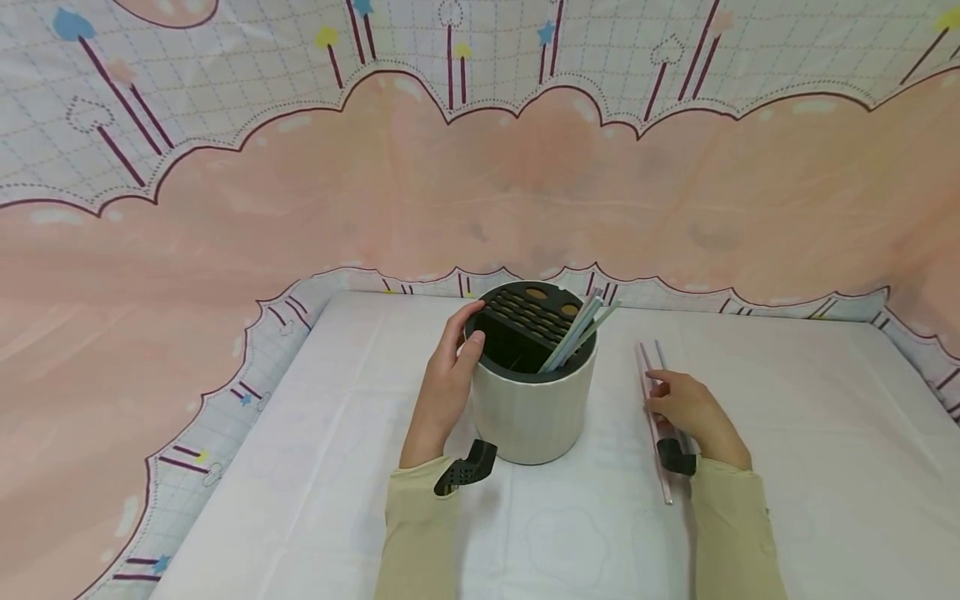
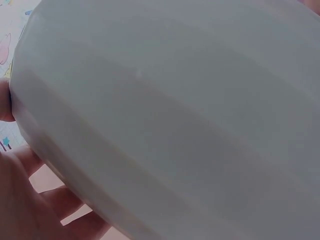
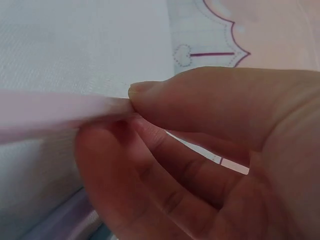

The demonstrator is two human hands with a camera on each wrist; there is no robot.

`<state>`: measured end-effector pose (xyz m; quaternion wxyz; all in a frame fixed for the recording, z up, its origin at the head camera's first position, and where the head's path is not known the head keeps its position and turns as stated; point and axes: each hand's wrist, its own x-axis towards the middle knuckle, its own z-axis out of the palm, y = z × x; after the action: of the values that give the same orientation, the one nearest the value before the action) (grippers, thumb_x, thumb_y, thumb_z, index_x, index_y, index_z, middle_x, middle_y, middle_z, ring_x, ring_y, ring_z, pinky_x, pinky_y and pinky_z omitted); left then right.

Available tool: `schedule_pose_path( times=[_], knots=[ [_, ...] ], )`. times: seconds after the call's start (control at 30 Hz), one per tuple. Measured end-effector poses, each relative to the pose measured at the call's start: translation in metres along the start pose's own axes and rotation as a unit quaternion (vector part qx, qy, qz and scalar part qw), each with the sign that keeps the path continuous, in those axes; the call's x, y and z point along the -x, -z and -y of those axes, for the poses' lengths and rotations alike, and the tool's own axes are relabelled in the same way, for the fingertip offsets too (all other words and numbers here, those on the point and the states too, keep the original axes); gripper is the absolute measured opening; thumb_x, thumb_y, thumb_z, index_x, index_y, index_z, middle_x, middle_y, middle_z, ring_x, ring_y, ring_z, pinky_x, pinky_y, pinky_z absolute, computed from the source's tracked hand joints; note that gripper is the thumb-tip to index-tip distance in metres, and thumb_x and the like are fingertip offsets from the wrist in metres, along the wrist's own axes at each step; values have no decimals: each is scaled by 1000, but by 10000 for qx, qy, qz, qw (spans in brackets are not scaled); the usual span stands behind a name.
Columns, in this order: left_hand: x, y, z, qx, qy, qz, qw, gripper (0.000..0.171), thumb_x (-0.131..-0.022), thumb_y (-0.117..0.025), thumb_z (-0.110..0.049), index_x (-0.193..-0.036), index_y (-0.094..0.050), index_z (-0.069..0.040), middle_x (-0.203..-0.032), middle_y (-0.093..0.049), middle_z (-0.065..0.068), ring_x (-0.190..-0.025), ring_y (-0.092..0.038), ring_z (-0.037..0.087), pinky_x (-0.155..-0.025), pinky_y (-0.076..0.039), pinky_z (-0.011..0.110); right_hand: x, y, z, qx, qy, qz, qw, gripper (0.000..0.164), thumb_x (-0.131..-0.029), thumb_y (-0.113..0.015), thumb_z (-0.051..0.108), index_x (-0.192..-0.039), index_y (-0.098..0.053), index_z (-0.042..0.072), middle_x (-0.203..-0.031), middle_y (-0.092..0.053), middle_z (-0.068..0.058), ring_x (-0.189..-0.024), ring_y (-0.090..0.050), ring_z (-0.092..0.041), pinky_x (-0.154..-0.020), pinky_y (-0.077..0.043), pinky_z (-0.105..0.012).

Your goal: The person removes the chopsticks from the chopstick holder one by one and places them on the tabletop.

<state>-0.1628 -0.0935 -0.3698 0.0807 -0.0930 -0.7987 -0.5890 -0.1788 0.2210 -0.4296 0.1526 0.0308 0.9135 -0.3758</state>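
Observation:
A white round utensil holder [image 1: 532,417] with a dark green divided top [image 1: 517,321] stands upright on the table. My left hand [image 1: 442,383] grips its left side, thumb and index finger at the rim; in the left wrist view its fingers [image 2: 60,200] curve along the white wall [image 2: 165,120]. Several pale blue and green chopsticks [image 1: 573,333] lean in the front right compartment. To the right of the holder, my right hand [image 1: 690,408] pinches a pink chopstick [image 3: 55,112] between thumb and fingertips. A bluish-purple chopstick [image 1: 660,354] lies beneath that hand, partly hidden.
A white cloth covers the table [image 1: 825,417]. Behind it hangs a peach and white patterned curtain [image 1: 480,192], close to the table's back edge. Black wrist cameras are strapped at both sleeves.

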Motion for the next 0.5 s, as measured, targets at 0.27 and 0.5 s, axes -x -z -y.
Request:
schedule_pose_path(
  times=[0.27,0.5],
  knots=[
    [-1,0,-1,-7,11,3,10000,40,-90,-38,-50,-129,-34,-45,-138,-29,-18,-129,-26,18,-99,-25,51,-3,-3,0,361,-191,-87,9991,50,-85,-55,10,-132,-39,3,-93,-50,-12,-72,-51,-20,-60,-40,-30],
    [-1,0,-3,12,7,19,10000,40,-91,-38,-49,-130,-34,-44,-139,-28,-18,-129,-25,18,-100,-25,51,-5,-5,-3,412,-256,-281,9984,48,-85,-54,9,-131,-41,3,-93,-50,-12,-75,-48,-22,-61,-38,-30]
  ],
)
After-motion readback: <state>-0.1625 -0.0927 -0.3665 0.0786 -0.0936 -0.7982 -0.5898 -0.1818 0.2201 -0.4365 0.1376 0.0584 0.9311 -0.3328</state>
